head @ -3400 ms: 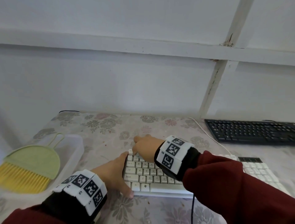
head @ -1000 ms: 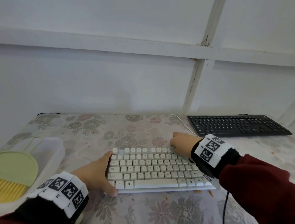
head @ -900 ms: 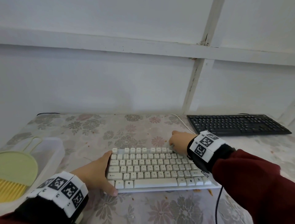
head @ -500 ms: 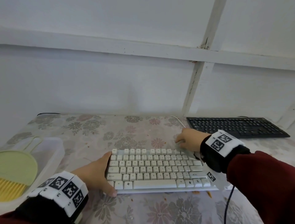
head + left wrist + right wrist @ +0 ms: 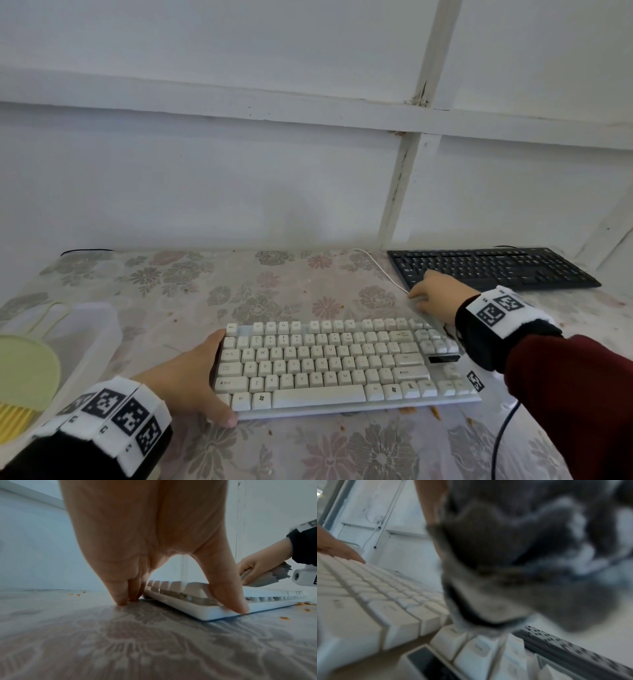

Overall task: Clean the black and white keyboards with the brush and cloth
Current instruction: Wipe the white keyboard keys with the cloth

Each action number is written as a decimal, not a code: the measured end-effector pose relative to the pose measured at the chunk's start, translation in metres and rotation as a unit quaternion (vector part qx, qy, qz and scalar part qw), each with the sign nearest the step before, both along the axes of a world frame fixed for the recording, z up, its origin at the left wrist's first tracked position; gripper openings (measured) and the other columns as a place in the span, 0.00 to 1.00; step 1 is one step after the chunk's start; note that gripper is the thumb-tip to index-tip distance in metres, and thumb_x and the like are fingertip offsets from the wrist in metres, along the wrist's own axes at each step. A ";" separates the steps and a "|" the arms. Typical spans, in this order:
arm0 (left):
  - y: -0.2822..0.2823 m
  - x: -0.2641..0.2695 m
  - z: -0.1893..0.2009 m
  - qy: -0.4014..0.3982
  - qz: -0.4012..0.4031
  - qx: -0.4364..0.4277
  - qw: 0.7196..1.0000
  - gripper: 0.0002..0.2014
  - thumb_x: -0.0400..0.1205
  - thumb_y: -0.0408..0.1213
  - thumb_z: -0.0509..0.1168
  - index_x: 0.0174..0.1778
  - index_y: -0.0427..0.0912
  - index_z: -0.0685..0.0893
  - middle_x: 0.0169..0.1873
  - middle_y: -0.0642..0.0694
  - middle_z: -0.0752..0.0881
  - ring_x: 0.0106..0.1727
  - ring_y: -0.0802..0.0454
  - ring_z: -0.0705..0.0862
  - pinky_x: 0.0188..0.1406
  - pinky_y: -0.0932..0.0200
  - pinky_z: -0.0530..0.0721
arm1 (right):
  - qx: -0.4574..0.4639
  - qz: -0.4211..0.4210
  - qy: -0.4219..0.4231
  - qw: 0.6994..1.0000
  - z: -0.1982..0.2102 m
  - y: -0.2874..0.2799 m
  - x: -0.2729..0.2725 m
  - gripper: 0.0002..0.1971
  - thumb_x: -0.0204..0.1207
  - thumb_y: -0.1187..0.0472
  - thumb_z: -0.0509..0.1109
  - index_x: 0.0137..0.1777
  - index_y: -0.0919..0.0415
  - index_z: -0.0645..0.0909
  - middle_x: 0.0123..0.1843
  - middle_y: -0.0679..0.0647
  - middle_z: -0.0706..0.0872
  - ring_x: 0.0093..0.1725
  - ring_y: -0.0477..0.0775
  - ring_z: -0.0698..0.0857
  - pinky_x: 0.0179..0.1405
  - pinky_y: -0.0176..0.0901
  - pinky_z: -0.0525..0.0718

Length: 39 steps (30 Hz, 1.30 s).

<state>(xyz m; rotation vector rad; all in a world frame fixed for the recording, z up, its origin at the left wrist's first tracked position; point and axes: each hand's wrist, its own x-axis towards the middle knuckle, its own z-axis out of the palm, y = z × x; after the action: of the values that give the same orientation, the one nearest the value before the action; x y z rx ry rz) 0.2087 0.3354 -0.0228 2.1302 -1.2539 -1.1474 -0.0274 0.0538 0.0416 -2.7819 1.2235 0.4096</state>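
The white keyboard (image 5: 346,366) lies flat near the front of the floral worktop (image 5: 274,287), its white cable (image 5: 380,265) curling off toward the wall. The left hand (image 5: 185,380) braces its left end: the thumb lies along the front edge, while the straight fingers (image 5: 123,599) stand on the worktop against the keyboard's side, holding nothing. The right hand (image 5: 438,298) is at the far right corner, its fingers curled round a bunched grey cloth (image 5: 271,577) that it presses near the top row of keys; in the right wrist view the cloth is blurred and fills most of the frame. The black keyboard (image 5: 489,269) sits just beyond that hand, near the wall, untouched. The yellow-bristled green brush (image 5: 20,387) rests in a clear plastic tub (image 5: 85,329) at the far left. Orange crumbs (image 5: 435,411) lie along the front edge and on the worktop. The wipe looks close to its right end, so the risks are these: the cloth could snag the white cable or nudge the black keyboard, a hard push could skid the board past the bracing hand, and crumbs swept off could land on the black keys.
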 end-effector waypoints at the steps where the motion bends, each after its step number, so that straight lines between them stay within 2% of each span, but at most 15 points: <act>1: 0.000 0.000 0.000 -0.001 0.000 0.002 1.000 0.63 0.51 0.48 0.84 0.78 0.55 0.50 0.65 0.64 0.73 0.68 0.62 0.73 0.74 0.55 0.70 | -0.001 0.003 -0.011 1.000 0.004 0.000 -0.002 0.17 0.82 0.65 0.57 0.65 0.62 0.82 0.54 0.55 0.69 0.62 0.59 0.79 0.62 0.41 0.73; 3: 0.000 0.000 -0.001 -0.006 0.004 0.007 1.000 0.62 0.53 0.47 0.84 0.78 0.56 0.50 0.65 0.64 0.74 0.67 0.62 0.73 0.73 0.56 0.71 | 0.009 0.021 -0.011 1.000 0.004 0.007 -0.004 0.16 0.82 0.64 0.57 0.65 0.59 0.82 0.57 0.55 0.74 0.61 0.56 0.79 0.60 0.38 0.73; 5: 0.000 -0.001 -0.001 -0.012 0.004 0.010 1.000 0.61 0.55 0.46 0.84 0.77 0.56 0.50 0.64 0.65 0.74 0.66 0.63 0.74 0.71 0.58 0.72 | 0.020 0.040 -0.006 0.999 -0.004 0.016 -0.008 0.16 0.82 0.63 0.57 0.62 0.56 0.84 0.54 0.52 0.73 0.54 0.51 0.78 0.50 0.32 0.75; 8: -0.001 -0.001 -0.001 -0.013 0.008 0.011 1.000 0.58 0.58 0.42 0.83 0.76 0.57 0.49 0.63 0.65 0.73 0.65 0.64 0.74 0.68 0.62 0.72 | 0.005 0.038 -0.005 0.999 -0.014 0.021 -0.010 0.12 0.81 0.63 0.57 0.46 0.54 0.83 0.49 0.50 0.68 0.47 0.51 0.75 0.32 0.30 0.66; 10: 0.000 -0.001 -0.002 -0.008 0.013 0.012 1.000 0.59 0.57 0.42 0.84 0.76 0.57 0.50 0.63 0.65 0.74 0.65 0.63 0.74 0.70 0.59 0.73 | -0.001 0.019 0.003 1.000 -0.015 0.022 -0.004 0.14 0.81 0.63 0.58 0.34 0.53 0.77 0.50 0.51 0.67 0.47 0.54 0.77 0.32 0.31 0.68; 12: 0.000 -0.001 -0.002 -0.005 0.017 0.012 1.000 0.59 0.55 0.43 0.84 0.75 0.58 0.51 0.63 0.64 0.75 0.65 0.63 0.75 0.71 0.57 0.74 | -0.016 0.002 0.037 0.999 -0.017 0.020 0.005 0.12 0.81 0.66 0.58 0.43 0.58 0.83 0.55 0.55 0.69 0.53 0.60 0.80 0.44 0.40 0.78; 14: -0.001 -0.001 -0.002 -0.004 0.019 0.010 1.000 0.56 0.56 0.41 0.84 0.71 0.60 0.52 0.61 0.63 0.76 0.63 0.64 0.76 0.66 0.61 0.76 | -0.028 0.008 0.069 0.997 -0.018 0.017 0.012 0.13 0.82 0.68 0.59 0.59 0.63 0.83 0.65 0.57 0.72 0.61 0.64 0.80 0.57 0.48 0.79; 16: -0.001 -0.002 0.000 0.003 0.020 0.009 1.000 0.53 0.58 0.38 0.83 0.67 0.62 0.51 0.60 0.63 0.76 0.61 0.65 0.76 0.62 0.65 0.76 | -0.017 0.013 0.090 0.996 -0.016 0.013 0.015 0.15 0.82 0.68 0.60 0.65 0.65 0.80 0.69 0.59 0.72 0.61 0.64 0.81 0.61 0.47 0.79; 21: 0.001 -0.001 0.000 0.007 0.020 0.009 1.000 0.59 0.48 0.47 0.83 0.68 0.64 0.51 0.63 0.62 0.76 0.65 0.62 0.76 0.71 0.53 0.75 | 0.008 -0.015 0.056 0.998 -0.008 -0.008 0.005 0.14 0.81 0.64 0.61 0.62 0.64 0.84 0.55 0.56 0.73 0.50 0.57 0.77 0.56 0.44 0.78; 25: 0.000 -0.002 0.000 0.009 0.018 0.006 1.000 0.57 0.53 0.43 0.83 0.68 0.64 0.50 0.62 0.65 0.75 0.65 0.64 0.75 0.72 0.56 0.73 | 0.027 -0.003 -0.005 1.000 -0.005 -0.008 -0.014 0.12 0.82 0.58 0.62 0.60 0.54 0.84 0.56 0.53 0.68 0.60 0.55 0.78 0.59 0.37 0.74; 27: 0.001 -0.002 0.000 0.010 0.018 0.005 1.000 0.59 0.50 0.45 0.84 0.69 0.63 0.50 0.63 0.65 0.74 0.65 0.63 0.75 0.73 0.55 0.72 | 0.039 -0.001 -0.036 0.999 -0.015 -0.005 -0.025 0.08 0.82 0.57 0.63 0.56 0.49 0.82 0.54 0.48 0.69 0.53 0.48 0.76 0.48 0.30 0.73; 29: 0.001 -0.002 -0.001 0.002 0.019 0.006 1.000 0.62 0.47 0.48 0.83 0.71 0.63 0.49 0.64 0.65 0.74 0.67 0.62 0.74 0.74 0.54 0.72 | 0.049 -0.033 -0.082 0.995 -0.026 -0.010 -0.034 0.13 0.81 0.58 0.66 0.63 0.57 0.79 0.47 0.41 0.71 0.48 0.42 0.75 0.43 0.27 0.69; 34: 0.000 -0.003 0.000 -0.001 0.018 0.009 1.000 0.60 0.50 0.46 0.83 0.71 0.63 0.50 0.63 0.66 0.74 0.66 0.63 0.74 0.73 0.56 0.72 | 0.005 -0.082 -0.001 0.997 -0.025 -0.031 -0.051 0.18 0.83 0.58 0.62 0.72 0.56 0.77 0.69 0.58 0.69 0.66 0.55 0.78 0.65 0.38 0.72; 37: 0.000 -0.002 0.000 0.006 0.020 0.015 1.000 0.61 0.51 0.44 0.84 0.74 0.60 0.51 0.64 0.64 0.74 0.67 0.62 0.74 0.74 0.55 0.72 | 0.012 -0.082 -0.001 0.997 -0.014 -0.033 -0.050 0.17 0.83 0.58 0.62 0.71 0.54 0.78 0.71 0.60 0.70 0.67 0.57 0.77 0.64 0.38 0.71; 39: 0.000 -0.002 0.000 0.008 0.018 0.018 1.000 0.62 0.53 0.43 0.84 0.77 0.57 0.49 0.65 0.64 0.74 0.67 0.61 0.74 0.74 0.55 0.71 | 0.020 -0.053 -0.049 0.997 -0.005 -0.023 -0.033 0.17 0.82 0.58 0.63 0.69 0.55 0.79 0.71 0.62 0.72 0.61 0.58 0.80 0.62 0.40 0.74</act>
<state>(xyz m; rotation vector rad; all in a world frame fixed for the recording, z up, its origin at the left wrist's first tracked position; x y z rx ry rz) 0.2069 0.3355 -0.0224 2.1565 -1.1919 -1.1784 -0.0605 0.0311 0.0370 -2.6530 1.3180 0.2824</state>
